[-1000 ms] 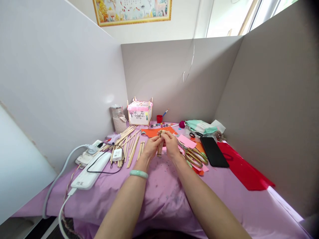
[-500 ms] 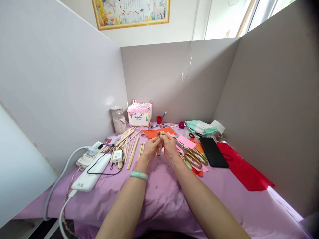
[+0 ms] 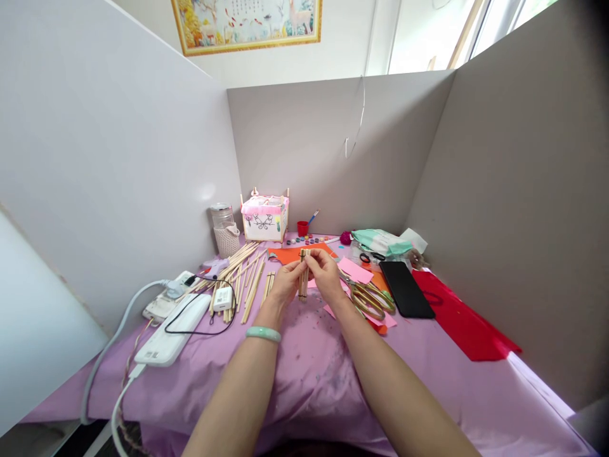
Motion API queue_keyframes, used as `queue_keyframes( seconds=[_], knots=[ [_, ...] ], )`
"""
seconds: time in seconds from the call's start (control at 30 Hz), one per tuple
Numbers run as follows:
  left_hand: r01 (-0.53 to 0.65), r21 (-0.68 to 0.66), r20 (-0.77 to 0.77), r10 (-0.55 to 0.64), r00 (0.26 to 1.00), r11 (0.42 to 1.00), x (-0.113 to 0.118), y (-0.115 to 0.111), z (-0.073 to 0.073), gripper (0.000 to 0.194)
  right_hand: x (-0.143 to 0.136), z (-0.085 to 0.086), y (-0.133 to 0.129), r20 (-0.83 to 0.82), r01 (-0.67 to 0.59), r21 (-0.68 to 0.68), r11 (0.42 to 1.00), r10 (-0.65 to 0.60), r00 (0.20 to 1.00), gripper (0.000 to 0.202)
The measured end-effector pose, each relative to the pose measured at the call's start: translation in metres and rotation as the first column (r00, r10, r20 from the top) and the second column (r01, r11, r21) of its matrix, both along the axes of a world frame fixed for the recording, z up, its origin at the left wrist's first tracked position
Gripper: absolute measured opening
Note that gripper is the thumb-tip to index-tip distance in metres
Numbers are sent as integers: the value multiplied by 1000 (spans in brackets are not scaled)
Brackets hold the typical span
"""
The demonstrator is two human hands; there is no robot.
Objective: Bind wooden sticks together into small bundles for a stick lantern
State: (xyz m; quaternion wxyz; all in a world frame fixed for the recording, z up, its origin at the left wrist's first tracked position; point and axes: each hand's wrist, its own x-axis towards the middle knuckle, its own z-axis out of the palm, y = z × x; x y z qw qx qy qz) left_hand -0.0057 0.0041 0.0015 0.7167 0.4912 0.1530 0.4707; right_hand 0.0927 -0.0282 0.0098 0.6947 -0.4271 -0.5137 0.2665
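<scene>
Between my hands, a small bundle of short wooden sticks point(image 3: 303, 289) is held upright above the purple cloth, with dark bands near its top and bottom. My left hand point(image 3: 286, 284) grips it from the left, a green bangle on the wrist. From the right, the fingers of my right hand point(image 3: 324, 273) pinch its upper part. Another short stick bundle point(image 3: 269, 284) lies left of my left hand. Long loose sticks point(image 3: 254, 292) spread farther left. Gold-handled scissors point(image 3: 368, 298) rest on coloured paper beside my right hand.
A power bank point(image 3: 174, 333), cable and white adapter point(image 3: 223, 299) lie at left. Behind stand a jar point(image 3: 225, 231), a decorated box point(image 3: 264, 222) and a red cup point(image 3: 303, 228). A black phone point(image 3: 406, 289) and red sheet point(image 3: 469, 324) lie right. Grey panels surround the table.
My right hand's fingers have shifted on the bundle, showing more of its top and the dark band. The whole view has moved slightly.
</scene>
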Motion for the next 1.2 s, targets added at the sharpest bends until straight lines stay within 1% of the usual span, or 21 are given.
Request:
queue_keyframes(
  seconds=[0.13,0.27,0.4,0.53,0.6,0.7,0.83,0.93,1.07,1.2],
  knots=[
    [4,-10,-1,-4,1000,1000,0,0,0,37,1,0,-2,86,40,33,999,-42,995,17],
    [-2,-14,17,2,1000,1000,0,0,-1,37,0,1,-4,126,66,68,996,-74,989,16],
    [14,-5,26,-14,1000,1000,0,0,-1,33,-1,-2,-5,93,64,75,995,-71,993,16],
    [8,-13,32,-7,999,1000,1,1,-1,32,-2,-3,-4,17,4,57,998,-5,1000,19],
    [5,-17,27,-5,1000,1000,1,1,-1,32,-3,-3,-3,-26,-1,54,999,2,1000,20],
    [4,-23,18,-3,1000,1000,1,1,-1,33,-4,0,-2,-7,61,57,997,-61,998,21],
    [-2,-10,15,2,1000,1000,2,3,-3,35,-4,4,-3,142,158,98,983,-171,975,20],
    [-11,-8,12,11,1000,1000,3,5,-5,34,-4,4,-4,212,195,121,973,-217,953,18],
    [-8,-10,18,8,1000,1000,2,8,-7,32,-5,1,-4,220,188,130,974,-213,952,15],
    [1,-24,39,0,999,1000,2,8,-6,32,-7,-4,-3,156,141,101,985,-155,975,17]
  ],
)
